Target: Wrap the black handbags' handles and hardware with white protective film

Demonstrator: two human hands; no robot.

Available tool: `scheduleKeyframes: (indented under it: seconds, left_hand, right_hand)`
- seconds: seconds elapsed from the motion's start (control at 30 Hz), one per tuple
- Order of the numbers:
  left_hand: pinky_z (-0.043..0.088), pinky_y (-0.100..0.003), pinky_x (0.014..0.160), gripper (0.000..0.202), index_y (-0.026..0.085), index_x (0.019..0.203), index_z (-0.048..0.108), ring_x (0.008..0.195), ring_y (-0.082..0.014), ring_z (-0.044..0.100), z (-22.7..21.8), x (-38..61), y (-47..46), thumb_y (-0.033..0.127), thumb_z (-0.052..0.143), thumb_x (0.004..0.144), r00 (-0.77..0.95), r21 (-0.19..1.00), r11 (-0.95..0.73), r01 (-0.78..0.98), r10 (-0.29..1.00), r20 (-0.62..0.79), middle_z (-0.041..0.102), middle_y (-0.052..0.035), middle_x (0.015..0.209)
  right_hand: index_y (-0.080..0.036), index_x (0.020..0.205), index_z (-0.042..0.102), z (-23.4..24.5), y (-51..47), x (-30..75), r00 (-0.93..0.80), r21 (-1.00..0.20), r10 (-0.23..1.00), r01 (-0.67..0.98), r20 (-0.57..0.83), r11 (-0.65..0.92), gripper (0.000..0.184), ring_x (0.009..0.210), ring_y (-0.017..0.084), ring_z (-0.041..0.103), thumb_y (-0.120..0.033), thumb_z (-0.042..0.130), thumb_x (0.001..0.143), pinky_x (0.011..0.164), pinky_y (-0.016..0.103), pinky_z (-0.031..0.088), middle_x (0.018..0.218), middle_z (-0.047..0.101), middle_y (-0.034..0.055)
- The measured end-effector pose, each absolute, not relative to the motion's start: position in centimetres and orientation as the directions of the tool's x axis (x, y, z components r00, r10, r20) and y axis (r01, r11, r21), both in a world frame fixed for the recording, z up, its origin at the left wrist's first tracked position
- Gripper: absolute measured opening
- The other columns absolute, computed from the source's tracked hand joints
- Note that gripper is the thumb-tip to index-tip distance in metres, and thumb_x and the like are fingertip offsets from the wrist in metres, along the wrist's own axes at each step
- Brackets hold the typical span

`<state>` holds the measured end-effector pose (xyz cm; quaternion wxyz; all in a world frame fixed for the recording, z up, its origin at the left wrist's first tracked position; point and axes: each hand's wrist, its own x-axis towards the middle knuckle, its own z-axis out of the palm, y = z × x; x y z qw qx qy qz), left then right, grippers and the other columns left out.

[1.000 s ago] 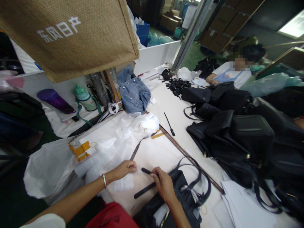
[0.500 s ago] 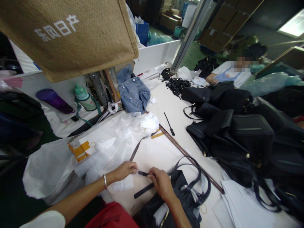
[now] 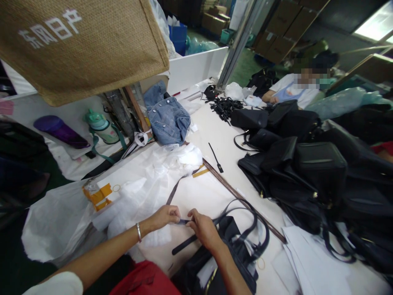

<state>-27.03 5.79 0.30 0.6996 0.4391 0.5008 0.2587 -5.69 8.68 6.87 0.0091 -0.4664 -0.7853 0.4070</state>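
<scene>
My left hand (image 3: 168, 215) pinches one end of a short dark strap (image 3: 183, 221). Close beside it, my right hand (image 3: 200, 226) grips the same strap from the other side, with fingers closed. Under my right forearm lies a black handbag (image 3: 229, 237) with two looped handles, in front of me on the table. Another black strap (image 3: 185, 244) sticks out from the bag to the left, below my hands. The bag's lower part is partly covered by my right arm.
Black bags (image 3: 319, 164) are heaped on the right, beside white paper sheets (image 3: 313, 256). White plastic wrapping (image 3: 159, 168) lies left of centre. A single strap (image 3: 216, 157) and a pile of black straps (image 3: 225, 107) lie farther back. A co-worker (image 3: 294, 88) sits across the table.
My left hand now holds the strap's end, which stuck out free of it before. My right hand has moved slightly up and left, nearer the left one. The view has shifted a little.
</scene>
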Motion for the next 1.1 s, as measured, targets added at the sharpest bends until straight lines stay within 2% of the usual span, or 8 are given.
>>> scheduleKeyframes:
  seconds: [0.23, 0.33, 0.43, 0.57, 0.7, 0.83, 0.93, 1.1]
  left_hand:
    - [0.032, -0.021, 0.057, 0.012, 0.015, 0.072, 0.057, 0.059, -0.0100, 0.046, 1.0, -25.0, 6.4, 0.027, 0.060, 0.075, 0.404, 0.892, 0.442, 0.096, 0.801, -0.441, 0.055, 0.0042, 0.063]
    - [0.031, -0.022, 0.057, 0.012, 0.015, 0.073, 0.059, 0.061, -0.0105, 0.045, 1.4, -24.9, 6.7, 0.027, 0.060, 0.076, 0.377, 0.904, 0.403, 0.139, 0.823, -0.425, 0.053, 0.0044, 0.063]
    - [0.030, -0.022, 0.057, 0.012, 0.016, 0.073, 0.060, 0.061, -0.0108, 0.044, 1.9, -25.0, 7.1, 0.027, 0.058, 0.077, 0.339, 0.911, 0.367, 0.187, 0.846, -0.411, 0.052, 0.0050, 0.062]
    - [0.031, -0.022, 0.060, 0.012, 0.016, 0.073, 0.061, 0.064, -0.0121, 0.047, 2.8, -24.1, 7.5, 0.027, 0.059, 0.077, 0.336, 0.913, 0.328, 0.243, 0.854, -0.396, 0.056, 0.0042, 0.065]
    - [0.033, -0.022, 0.061, 0.015, 0.018, 0.075, 0.063, 0.065, -0.0126, 0.050, 4.0, -22.7, 8.0, 0.030, 0.056, 0.079, 0.383, 0.900, 0.213, 0.380, 0.850, -0.362, 0.061, 0.0039, 0.067]
    - [0.034, -0.022, 0.062, 0.014, 0.020, 0.077, 0.065, 0.066, -0.0132, 0.051, 4.5, -22.1, 8.6, 0.029, 0.055, 0.081, 0.401, 0.882, 0.108, 0.458, 0.861, -0.313, 0.062, 0.0038, 0.068]
    - [0.034, -0.023, 0.061, 0.013, 0.019, 0.074, 0.064, 0.065, -0.0135, 0.052, 4.3, -21.6, 9.0, 0.027, 0.056, 0.080, 0.387, 0.896, 0.091, 0.435, 0.880, -0.277, 0.061, 0.0038, 0.065]
    - [0.038, -0.024, 0.061, 0.016, 0.017, 0.075, 0.064, 0.065, -0.0149, 0.055, 4.1, -20.0, 9.6, 0.030, 0.057, 0.081, 0.398, 0.937, 0.116, 0.329, 0.883, -0.249, 0.063, 0.0015, 0.067]
  right_hand:
    - [-0.025, 0.110, 0.051, 6.5, 8.3, -5.6, -0.598, -0.663, 0.717, 0.704, -0.359, 0.255, 0.023, 0.076, 0.017, 0.061, -0.023, 0.053, 0.088, 0.067, 0.023, 0.038, 0.081, 0.065, -0.0012]
    - [-0.024, 0.117, 0.050, 6.5, 8.4, -3.6, -0.590, -0.606, 0.750, 0.724, -0.298, 0.329, 0.030, 0.088, 0.020, 0.059, -0.027, 0.055, 0.087, 0.078, 0.028, 0.039, 0.091, 0.066, 0.0026]
    - [-0.021, 0.106, 0.057, 6.3, 8.9, -1.2, -0.555, -0.499, 0.784, 0.781, -0.278, 0.377, 0.020, 0.093, 0.021, 0.056, -0.022, 0.053, 0.087, 0.090, 0.033, 0.034, 0.092, 0.065, 0.0053]
    - [-0.021, 0.093, 0.060, 6.1, 9.0, -0.3, -0.516, -0.446, 0.774, 0.828, -0.366, 0.341, 0.013, 0.086, 0.020, 0.058, -0.023, 0.048, 0.089, 0.079, 0.028, 0.037, 0.085, 0.066, 0.0039]
    - [-0.023, 0.097, 0.059, 6.4, 8.4, -1.4, -0.546, -0.510, 0.731, 0.801, -0.409, 0.313, 0.016, 0.081, 0.017, 0.060, -0.029, 0.045, 0.092, 0.068, 0.024, 0.036, 0.084, 0.067, 0.0016]
    - [-0.025, 0.114, 0.056, 6.8, 8.4, -0.7, -0.547, -0.481, 0.750, 0.805, -0.371, 0.348, 0.029, 0.081, 0.020, 0.061, -0.041, 0.044, 0.093, 0.071, 0.026, 0.037, 0.083, 0.067, 0.0039]
    - [-0.020, 0.126, 0.046, 6.8, 8.4, -0.1, -0.518, -0.486, 0.779, 0.813, -0.352, 0.321, 0.043, 0.079, 0.021, 0.063, -0.049, 0.035, 0.095, 0.071, 0.027, 0.038, 0.083, 0.067, 0.0061]
    - [-0.017, 0.122, 0.041, 5.4, 7.8, -1.7, -0.526, -0.507, 0.779, 0.801, -0.343, 0.318, 0.037, 0.077, 0.022, 0.065, -0.043, 0.031, 0.098, 0.066, 0.027, 0.038, 0.083, 0.067, 0.0064]
